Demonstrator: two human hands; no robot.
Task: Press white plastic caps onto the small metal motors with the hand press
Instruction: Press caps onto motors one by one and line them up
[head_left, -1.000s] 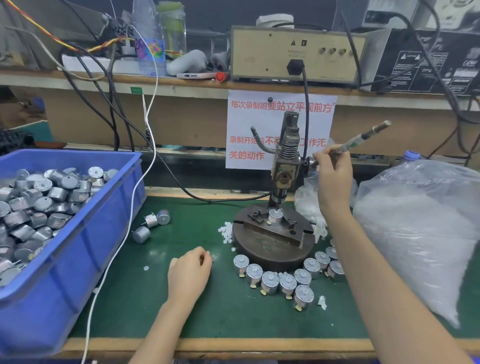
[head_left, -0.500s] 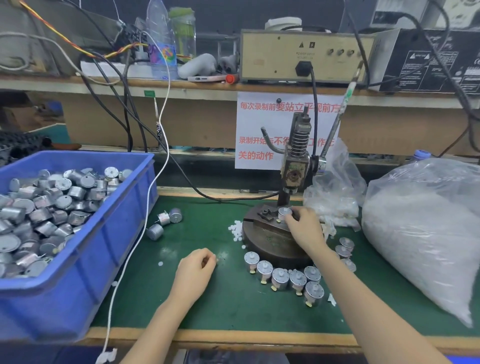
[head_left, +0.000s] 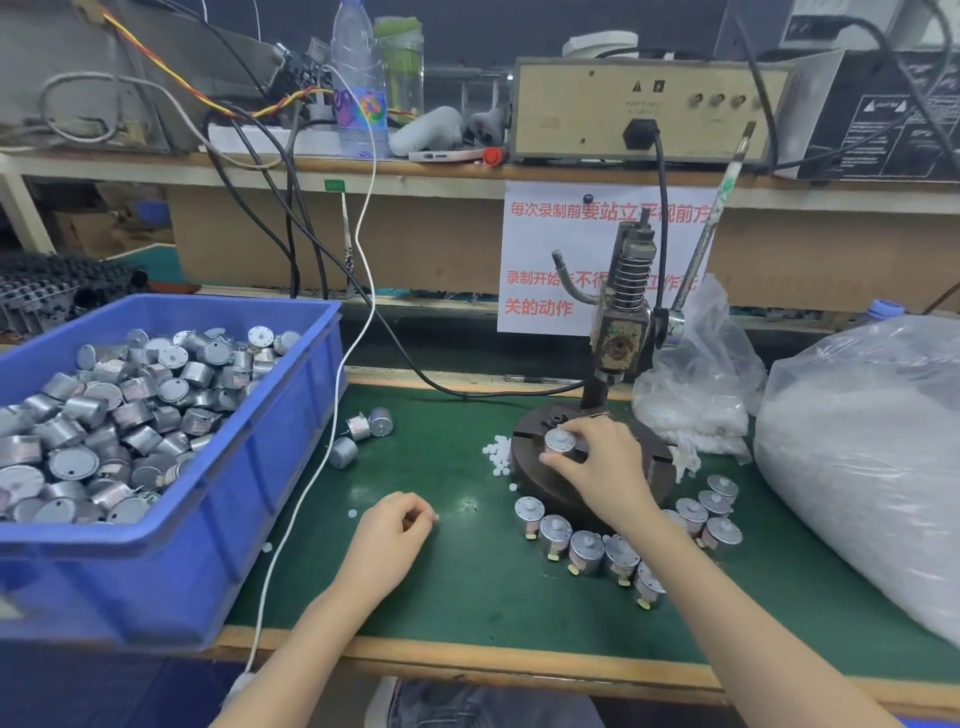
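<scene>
Head view: right hand (head_left: 605, 470) grip pinches one motor (head_left: 560, 440) on the press (head_left: 623, 332); left hand (head_left: 389, 540) grip curled, contents hidden; three loose motors (head_left: 358, 427) nearby.

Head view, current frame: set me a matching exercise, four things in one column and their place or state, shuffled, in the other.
Things
1. blue bin
2. loose white caps
3. water bottle
4. right hand

Place or state
A. standing on the upper shelf
B. pinching a motor over the press base
C. far left, holding a heap of motors
D. lying on the green mat, just left of the press base

Pairs: 1-C, 2-D, 3-A, 4-B
</scene>
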